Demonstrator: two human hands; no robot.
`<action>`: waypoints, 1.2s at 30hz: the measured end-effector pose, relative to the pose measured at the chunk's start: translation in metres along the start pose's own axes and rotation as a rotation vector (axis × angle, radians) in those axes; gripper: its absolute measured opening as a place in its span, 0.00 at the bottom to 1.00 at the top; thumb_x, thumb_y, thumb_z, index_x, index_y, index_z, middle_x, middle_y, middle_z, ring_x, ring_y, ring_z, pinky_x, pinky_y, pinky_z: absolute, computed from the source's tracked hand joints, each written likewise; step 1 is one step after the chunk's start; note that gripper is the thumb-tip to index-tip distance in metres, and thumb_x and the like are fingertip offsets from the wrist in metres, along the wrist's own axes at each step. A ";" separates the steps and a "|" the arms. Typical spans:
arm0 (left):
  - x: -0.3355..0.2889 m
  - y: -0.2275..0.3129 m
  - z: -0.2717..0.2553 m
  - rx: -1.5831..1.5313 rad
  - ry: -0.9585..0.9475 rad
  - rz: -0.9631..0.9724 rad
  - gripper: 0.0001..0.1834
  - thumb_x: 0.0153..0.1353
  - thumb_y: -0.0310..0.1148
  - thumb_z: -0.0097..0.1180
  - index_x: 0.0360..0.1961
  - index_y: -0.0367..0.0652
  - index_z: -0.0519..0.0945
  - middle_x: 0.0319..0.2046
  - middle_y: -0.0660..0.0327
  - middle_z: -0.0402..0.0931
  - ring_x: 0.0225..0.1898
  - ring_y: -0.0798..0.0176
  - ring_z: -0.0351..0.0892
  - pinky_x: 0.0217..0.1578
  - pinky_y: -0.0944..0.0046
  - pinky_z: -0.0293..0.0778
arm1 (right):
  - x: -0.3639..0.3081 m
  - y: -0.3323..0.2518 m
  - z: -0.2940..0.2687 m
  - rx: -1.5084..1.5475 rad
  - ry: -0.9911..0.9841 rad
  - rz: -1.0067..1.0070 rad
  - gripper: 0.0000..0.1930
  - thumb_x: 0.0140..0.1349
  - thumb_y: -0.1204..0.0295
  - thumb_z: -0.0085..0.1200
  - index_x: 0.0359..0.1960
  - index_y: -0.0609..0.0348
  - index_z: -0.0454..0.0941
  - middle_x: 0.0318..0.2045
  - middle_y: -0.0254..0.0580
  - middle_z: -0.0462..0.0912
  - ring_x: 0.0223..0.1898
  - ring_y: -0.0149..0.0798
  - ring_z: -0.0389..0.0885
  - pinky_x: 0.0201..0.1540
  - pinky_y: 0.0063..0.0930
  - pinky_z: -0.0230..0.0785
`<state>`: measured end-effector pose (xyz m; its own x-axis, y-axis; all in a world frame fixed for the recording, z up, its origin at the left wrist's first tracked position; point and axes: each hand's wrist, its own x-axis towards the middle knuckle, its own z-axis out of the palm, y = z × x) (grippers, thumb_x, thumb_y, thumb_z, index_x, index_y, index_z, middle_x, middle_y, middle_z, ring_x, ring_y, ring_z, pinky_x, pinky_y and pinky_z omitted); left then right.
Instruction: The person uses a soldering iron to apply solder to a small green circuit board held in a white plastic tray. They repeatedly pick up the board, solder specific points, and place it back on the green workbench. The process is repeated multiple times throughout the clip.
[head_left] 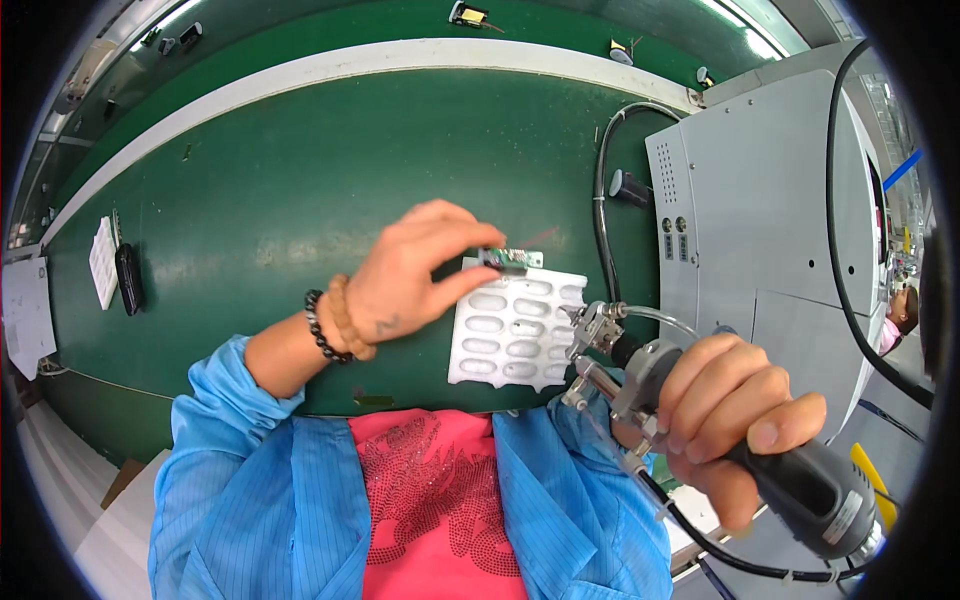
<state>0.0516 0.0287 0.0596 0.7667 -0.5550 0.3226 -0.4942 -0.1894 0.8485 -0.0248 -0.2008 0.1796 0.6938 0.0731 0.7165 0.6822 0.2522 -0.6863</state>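
Note:
My left hand (400, 262) reaches over the green worktop, thumb and fingers pinched on one end of a small green circuit board (512, 258) with a dark part beneath it. The board is just above the far edge of a white foam tray (505, 335) with rows of oval hollows. On the right, my right hand (728, 410) is wrapped round the black grip of an electric screwdriver (815, 495). Its metal head (596, 330) with hose fittings points left, beside the tray's right edge and apart from the board.
A large grey machine (735, 240) stands at the right, with a black hose (600, 200) curving in front of it. A dark cylindrical part (630, 188) lies by it. Beyond a white rail (400, 57) sit several small parts. At far left lie a white tray (103, 262) and a black object (129, 280).

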 end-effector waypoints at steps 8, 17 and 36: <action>-0.015 -0.010 0.033 0.151 -0.042 0.107 0.17 0.49 0.31 0.71 0.41 0.41 0.85 0.38 0.57 0.83 0.46 0.54 0.79 0.47 0.56 0.74 | -0.001 0.001 0.001 -0.091 -0.017 -0.056 0.24 0.62 0.51 0.62 0.44 0.57 0.67 0.21 0.31 0.75 0.18 0.24 0.74 0.19 0.16 0.70; -0.018 -0.017 0.041 0.035 0.020 0.050 0.17 0.46 0.28 0.73 0.40 0.41 0.85 0.40 0.59 0.84 0.46 0.54 0.80 0.47 0.56 0.74 | 0.012 0.020 0.019 -0.083 -0.039 -0.005 0.27 0.62 0.48 0.60 0.46 0.57 0.67 0.22 0.30 0.73 0.18 0.25 0.73 0.19 0.17 0.70; -0.021 -0.025 0.039 -0.020 0.049 0.056 0.17 0.43 0.27 0.73 0.37 0.40 0.84 0.39 0.61 0.84 0.45 0.56 0.80 0.47 0.56 0.73 | 0.018 0.044 0.035 -0.120 -0.073 0.086 0.26 0.63 0.48 0.59 0.48 0.56 0.67 0.22 0.29 0.73 0.18 0.25 0.73 0.18 0.17 0.68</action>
<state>0.0319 0.0133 0.0149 0.7577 -0.5237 0.3895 -0.5288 -0.1429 0.8366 0.0094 -0.1546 0.1671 0.7352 0.1609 0.6585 0.6467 0.1248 -0.7525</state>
